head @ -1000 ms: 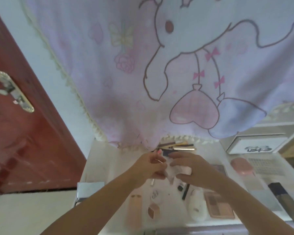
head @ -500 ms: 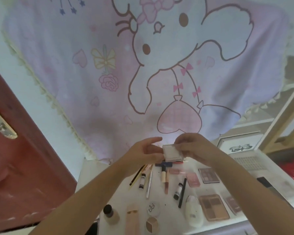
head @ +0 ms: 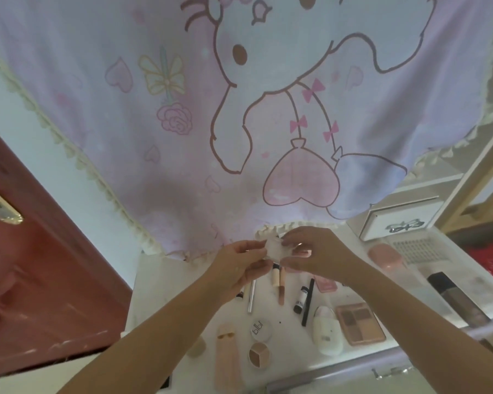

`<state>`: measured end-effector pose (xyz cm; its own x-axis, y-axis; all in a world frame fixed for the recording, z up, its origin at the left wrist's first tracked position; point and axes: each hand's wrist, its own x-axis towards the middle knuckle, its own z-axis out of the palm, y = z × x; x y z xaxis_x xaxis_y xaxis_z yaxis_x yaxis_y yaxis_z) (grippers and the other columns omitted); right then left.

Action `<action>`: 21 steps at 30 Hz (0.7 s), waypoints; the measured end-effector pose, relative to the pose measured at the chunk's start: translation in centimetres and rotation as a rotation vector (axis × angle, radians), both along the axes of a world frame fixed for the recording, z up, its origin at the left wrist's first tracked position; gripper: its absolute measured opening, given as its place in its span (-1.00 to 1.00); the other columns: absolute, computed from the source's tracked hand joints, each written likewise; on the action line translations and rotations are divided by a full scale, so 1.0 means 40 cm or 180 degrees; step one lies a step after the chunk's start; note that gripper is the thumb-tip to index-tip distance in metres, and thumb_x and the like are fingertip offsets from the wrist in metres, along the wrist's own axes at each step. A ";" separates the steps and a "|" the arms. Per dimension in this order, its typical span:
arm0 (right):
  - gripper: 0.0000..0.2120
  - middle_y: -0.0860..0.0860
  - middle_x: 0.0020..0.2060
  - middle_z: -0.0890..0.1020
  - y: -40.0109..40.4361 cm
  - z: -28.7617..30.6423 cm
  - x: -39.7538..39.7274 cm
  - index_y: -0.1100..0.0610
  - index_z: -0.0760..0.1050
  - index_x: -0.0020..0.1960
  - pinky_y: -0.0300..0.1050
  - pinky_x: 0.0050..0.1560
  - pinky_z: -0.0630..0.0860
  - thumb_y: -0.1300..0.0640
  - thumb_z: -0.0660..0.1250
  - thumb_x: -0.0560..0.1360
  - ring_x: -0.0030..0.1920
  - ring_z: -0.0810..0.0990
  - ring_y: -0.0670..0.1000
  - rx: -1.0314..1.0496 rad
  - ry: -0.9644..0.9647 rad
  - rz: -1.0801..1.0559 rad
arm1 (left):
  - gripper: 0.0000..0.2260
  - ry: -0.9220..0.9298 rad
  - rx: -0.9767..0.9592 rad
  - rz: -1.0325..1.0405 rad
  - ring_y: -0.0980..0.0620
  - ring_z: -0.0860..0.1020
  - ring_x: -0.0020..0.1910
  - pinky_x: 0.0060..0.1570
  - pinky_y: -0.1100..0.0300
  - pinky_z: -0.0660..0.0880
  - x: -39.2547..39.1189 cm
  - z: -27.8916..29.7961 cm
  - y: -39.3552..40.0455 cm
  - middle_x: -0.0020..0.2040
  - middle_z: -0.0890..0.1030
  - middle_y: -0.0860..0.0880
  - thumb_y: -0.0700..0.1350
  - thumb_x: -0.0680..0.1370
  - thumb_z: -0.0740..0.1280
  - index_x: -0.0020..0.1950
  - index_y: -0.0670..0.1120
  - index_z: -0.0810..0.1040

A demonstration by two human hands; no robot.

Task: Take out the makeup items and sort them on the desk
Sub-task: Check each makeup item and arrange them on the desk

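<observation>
Both hands hold a small pale, translucent square case (head: 276, 247) up above the white desk (head: 154, 291). My left hand (head: 238, 265) pinches its left edge and my right hand (head: 315, 253) grips its right side. Below them lie sorted makeup items: slim tubes and pens (head: 279, 282), a black-capped tube (head: 300, 298), a black pencil (head: 308, 302), a round compact (head: 260, 330), an open round palette (head: 259, 354), a long pink case (head: 227, 356), a white oval case (head: 326, 332) and an eyeshadow palette (head: 360, 322).
A pink cartoon cloth (head: 239, 109) hangs behind the desk. A red door (head: 40, 265) stands at the left. At the right are a white box (head: 402, 220), a pink oval case (head: 386, 255), a perforated white tray (head: 419, 248) and a dark bottle (head: 456, 297).
The view tilted up and then settled. My hands lifted the pale case off the desk and now hold it a little lower and closer together than half a second ago.
</observation>
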<state>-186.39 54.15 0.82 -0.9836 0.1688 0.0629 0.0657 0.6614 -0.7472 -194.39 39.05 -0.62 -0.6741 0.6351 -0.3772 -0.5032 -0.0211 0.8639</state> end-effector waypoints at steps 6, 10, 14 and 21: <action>-0.68 0.08 0.02 0.63 -0.007 -0.040 0.032 0.27 0.57 0.09 -0.28 0.07 0.52 0.28 0.46 0.34 -0.05 0.59 -0.02 0.0175 -0.0067 0.0082 | -0.75 0.0086 0.0064 -0.0761 0.14 0.62 -0.37 -0.27 0.34 0.59 0.014 -0.039 -0.034 -0.35 0.65 0.01 -0.43 0.51 0.19 0.00 -0.12 0.53; -0.67 -0.07 -0.01 0.54 -0.011 -0.082 0.050 0.25 0.57 0.10 -0.50 -0.04 0.49 0.32 0.44 0.34 -0.10 0.57 -0.14 -0.0133 -0.0307 0.0195 | -0.71 0.0572 -0.0186 -0.1092 0.18 0.62 -0.31 -0.20 0.34 0.58 0.024 -0.080 -0.044 -0.30 0.67 0.07 -0.42 0.47 0.29 0.01 -0.05 0.55; -0.69 -0.06 -0.07 0.55 -0.019 -0.123 0.067 0.27 0.58 0.08 -0.52 -0.05 0.48 0.37 0.42 0.34 -0.13 0.57 -0.24 -0.0408 -0.0489 0.0061 | -0.69 0.0910 -0.0448 -0.1079 0.12 0.60 -0.28 -0.15 0.30 0.57 0.035 -0.133 -0.048 -0.29 0.65 0.06 -0.40 0.37 0.41 -0.07 -0.02 0.58; -0.72 0.06 0.06 0.63 0.003 -0.211 0.075 0.18 0.54 0.18 -0.32 0.07 0.44 0.22 0.33 0.47 0.03 0.59 -0.04 -0.0405 -0.1156 0.0066 | -0.57 0.0644 -0.0994 -0.0922 0.11 0.60 -0.21 0.08 0.02 0.53 0.067 -0.240 -0.062 -0.17 0.59 0.00 -0.41 0.40 0.38 0.19 -0.08 0.44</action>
<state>-183.40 54.25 -7.63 -0.9413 0.1326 -0.3103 0.3287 0.5688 -0.7540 -191.69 36.56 -10.21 -0.5655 0.6849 -0.4595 -0.2709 0.3719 0.8878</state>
